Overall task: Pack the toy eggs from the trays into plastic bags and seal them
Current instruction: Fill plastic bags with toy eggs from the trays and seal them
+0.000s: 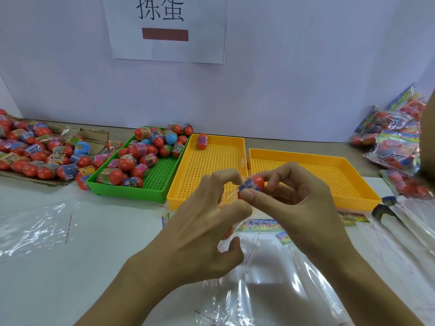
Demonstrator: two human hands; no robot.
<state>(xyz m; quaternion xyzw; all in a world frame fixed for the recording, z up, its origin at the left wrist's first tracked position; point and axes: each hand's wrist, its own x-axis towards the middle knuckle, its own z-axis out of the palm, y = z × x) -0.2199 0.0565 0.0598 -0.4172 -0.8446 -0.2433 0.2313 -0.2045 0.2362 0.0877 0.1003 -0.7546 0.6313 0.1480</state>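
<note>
Toy egg (251,184): red shell, blue label band, pinched by right hand (292,196); left hand (207,215) grips bag (231,196).

Right hand (299,203) pinches red toy egg (250,184) mid-counter (47,278); left hand (200,231) grips clear bag (270,267) mouth. Green tray (131,191) half full, far-left side.

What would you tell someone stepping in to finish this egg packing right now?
Right hand pinches a red toy egg with a blue label; left hand holds the mouth of a clear plastic bag.
Green perforated tray holds many eggs; the middle yellow tray holds one; the right yellow tray none.
Filled bags lie far right.
Left: bag the remaining eggs, seal.
</note>
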